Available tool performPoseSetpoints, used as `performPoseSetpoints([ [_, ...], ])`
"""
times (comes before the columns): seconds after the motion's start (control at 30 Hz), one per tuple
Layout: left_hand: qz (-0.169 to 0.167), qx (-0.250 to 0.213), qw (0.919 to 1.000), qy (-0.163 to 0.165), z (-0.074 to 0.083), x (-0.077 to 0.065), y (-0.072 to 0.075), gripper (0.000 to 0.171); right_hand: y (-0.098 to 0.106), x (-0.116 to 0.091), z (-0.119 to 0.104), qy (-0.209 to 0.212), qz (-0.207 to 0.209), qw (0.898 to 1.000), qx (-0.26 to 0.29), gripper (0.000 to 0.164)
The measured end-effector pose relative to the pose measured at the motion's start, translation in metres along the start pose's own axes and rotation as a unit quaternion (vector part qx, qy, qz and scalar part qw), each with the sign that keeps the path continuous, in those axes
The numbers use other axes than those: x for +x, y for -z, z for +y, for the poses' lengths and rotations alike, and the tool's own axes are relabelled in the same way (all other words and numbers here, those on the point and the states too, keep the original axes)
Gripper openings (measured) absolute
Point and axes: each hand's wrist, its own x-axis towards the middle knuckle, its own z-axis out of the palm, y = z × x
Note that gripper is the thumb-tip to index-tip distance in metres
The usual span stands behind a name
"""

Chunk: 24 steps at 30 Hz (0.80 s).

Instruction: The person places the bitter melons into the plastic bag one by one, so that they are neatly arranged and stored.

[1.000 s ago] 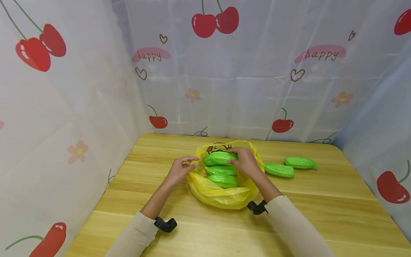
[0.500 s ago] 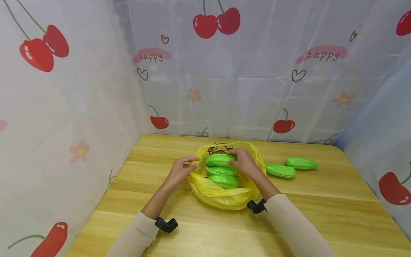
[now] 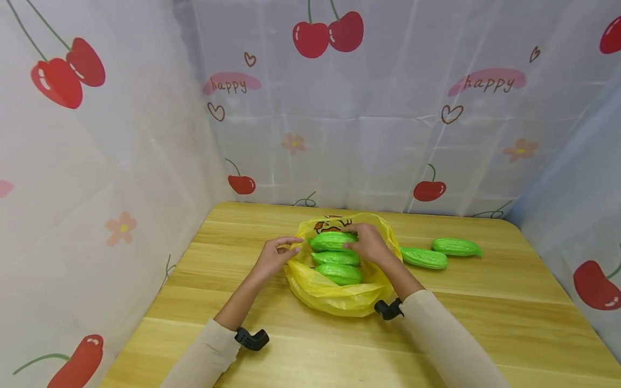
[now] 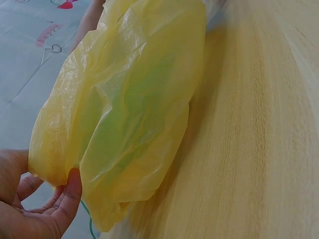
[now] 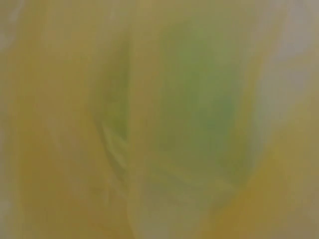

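Observation:
A yellow plastic bag [image 3: 335,303] lies spread on the table with its mouth turned up. Inside it three green bitter melons are laid in a row: the far one [image 3: 331,241], the middle one [image 3: 335,258] and the near one [image 3: 342,274]. At the bag's left rim my left hand [image 3: 273,257] pinches the plastic; in the left wrist view the fingertips of that hand [image 4: 47,206] hold the yellow film. My right hand [image 3: 371,245] reaches into the bag and grips the right end of the far bitter melon. Blurred yellow plastic covers the right wrist view, hiding those fingers.
Two more bitter melons lie on the wooden table [image 3: 490,307] to the right of the bag, one [image 3: 424,258] close to its edge and another [image 3: 456,247] farther out. A cherry-print curtain [image 3: 339,134] stands behind the table and along both sides.
The right hand and the far bitter melon have come slightly down inside the bag during the first half second. Since then almost nothing has moved; the left hand stays at the rim.

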Motion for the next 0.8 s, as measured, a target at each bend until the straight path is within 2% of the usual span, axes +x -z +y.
performPoseSetpoints([
  [0.37, 0.013, -0.001, 0.9999, -0.002, -0.0008, 0.001, -0.002, 0.029, -0.0001, 0.002, 0.0025, 0.004, -0.006, 1.0, -0.002, 0.046],
  [0.8, 0.003, 0.001, 1.0, -0.005, 0.001, -0.0001, 0.0, 0.031, 0.0081, -0.0008, -0.0027, -0.005, -0.014, 1.0, 0.001, 0.048],
])
